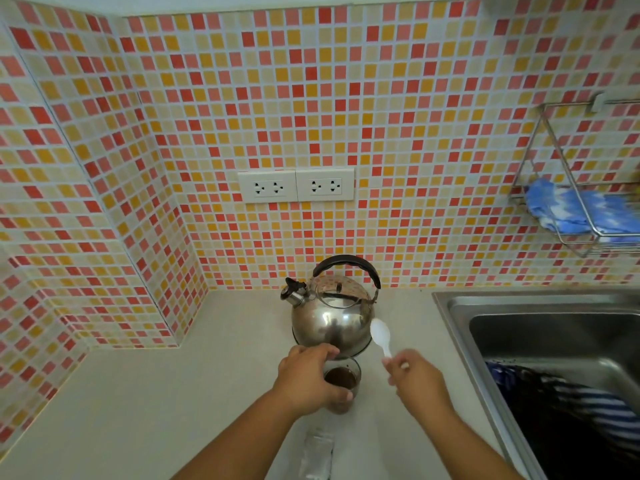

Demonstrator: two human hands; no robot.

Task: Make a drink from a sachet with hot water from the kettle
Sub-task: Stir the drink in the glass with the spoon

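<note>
A clear glass (344,379) with dark brown liquid stands on the pale counter, just in front of the steel kettle (332,317) with a black handle. My left hand (310,377) wraps around the glass from the left, fingers over its rim. My right hand (414,379) is to the right of the glass and holds a white plastic spoon (381,336) by the handle, its bowl raised and pointing toward the kettle, outside the glass. A silvery sachet (317,457) lies flat on the counter near me, between my forearms.
A steel sink (460,306) sits to the right, with dark striped cloth (568,407) in the basin. A wire rack (585,216) on the tiled wall holds a blue cloth. Two double sockets (296,186) are on the wall above the kettle. The wall corner juts out at left.
</note>
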